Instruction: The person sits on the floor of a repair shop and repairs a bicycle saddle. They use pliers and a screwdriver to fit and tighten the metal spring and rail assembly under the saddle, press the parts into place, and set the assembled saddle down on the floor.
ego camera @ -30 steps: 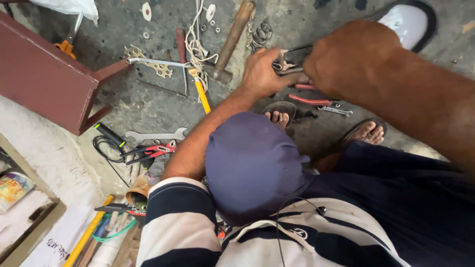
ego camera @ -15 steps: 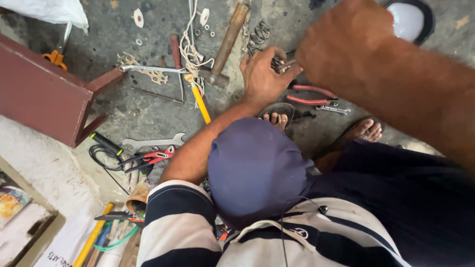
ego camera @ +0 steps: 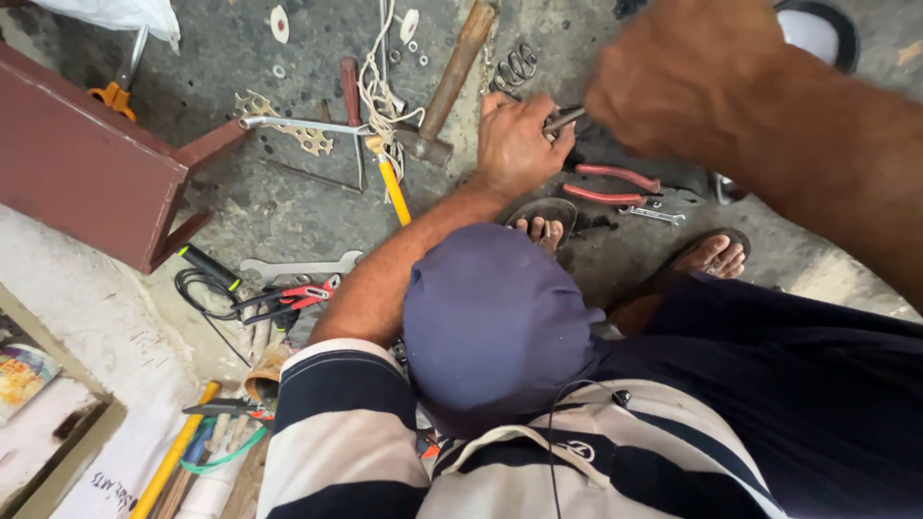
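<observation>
My left hand (ego camera: 517,144) reaches out over the concrete floor (ego camera: 288,207) and is closed on a small grey metal tool (ego camera: 563,119). My right hand (ego camera: 678,79) hovers just right of it, close to the camera, with its fingers curled. The tool's far end runs under that hand, so its grip is hidden. Red-handled pliers (ego camera: 615,183) and a small spanner (ego camera: 654,213) lie just below both hands. My sandalled feet (ego camera: 541,223) rest beneath them. A blue cap (ego camera: 490,317) and a striped shirt (ego camera: 336,432) fill the bottom of the view.
A wooden-handled hammer (ego camera: 452,77), a yellow-handled screwdriver (ego camera: 394,185), white cord (ego camera: 378,91) and metal rings (ego camera: 514,62) lie left of my hands. A maroon metal box (ego camera: 87,173) stands at the far left. A flat wrench (ego camera: 298,266), red cutters (ego camera: 300,293) and black cable (ego camera: 204,288) lie lower left.
My right hand has risen up and right, nearer the camera. My left hand has stayed closed on the metal tool, with little shift.
</observation>
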Demonstrator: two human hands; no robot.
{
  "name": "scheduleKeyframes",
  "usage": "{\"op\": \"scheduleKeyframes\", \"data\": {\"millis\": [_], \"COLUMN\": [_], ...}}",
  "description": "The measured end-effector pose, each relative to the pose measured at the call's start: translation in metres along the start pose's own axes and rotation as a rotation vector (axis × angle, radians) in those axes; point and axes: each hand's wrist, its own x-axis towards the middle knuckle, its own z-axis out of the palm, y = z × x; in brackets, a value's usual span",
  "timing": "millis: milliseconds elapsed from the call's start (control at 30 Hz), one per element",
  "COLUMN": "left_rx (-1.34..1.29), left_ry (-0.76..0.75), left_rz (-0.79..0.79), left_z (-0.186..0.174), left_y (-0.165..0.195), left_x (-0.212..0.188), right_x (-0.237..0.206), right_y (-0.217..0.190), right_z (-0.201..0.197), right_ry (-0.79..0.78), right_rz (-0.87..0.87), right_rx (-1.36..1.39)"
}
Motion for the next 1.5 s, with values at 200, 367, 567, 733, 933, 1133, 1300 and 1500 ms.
{"op": "scheduleKeyframes", "data": {"millis": [200,367,567,733,933,1133,1300,1500], "left_rx": [0.007,0.053,0.091,0.110,0.187,0.166,0.166,0.164], "left_ry": [-0.034,-0.068,-0.112,-0.142,-0.141,-0.137,0.040,-0.102], "left_rz": [-0.030,-0.081,-0.142,-0.175,-0.220,-0.303,-0.050,0.029], "left_z": [0.004,0.007,0.009,0.008,0.006,0.007,0.005,-0.002], "left_y": [-0.001,0.000,0.011,0.018,0.035,0.038,0.030,0.022], "left_x": [-0.001,0.004,0.013,0.021,0.021,0.020,-0.013,-0.032], "right_x": [0.001,0.010,0.018,0.027,0.024,-0.005,-0.049,-0.083], "right_y": [0.011,0.021,0.039,0.052,0.060,0.031,-0.035,-0.091], "right_z": [0.039,0.064,0.094,0.123,0.135,0.100,0.083,0.076], "right_ry": [0.257,0.246,0.483,0.587,0.768,0.509,0.461,0.321], "right_rz": [-0.056,-0.044,-0.099,-0.126,-0.223,-0.049,-0.074,0.030], "right_rx": [-0.088,0.027,0.104,0.113,0.100,0.230,-0.060,0.012]}}
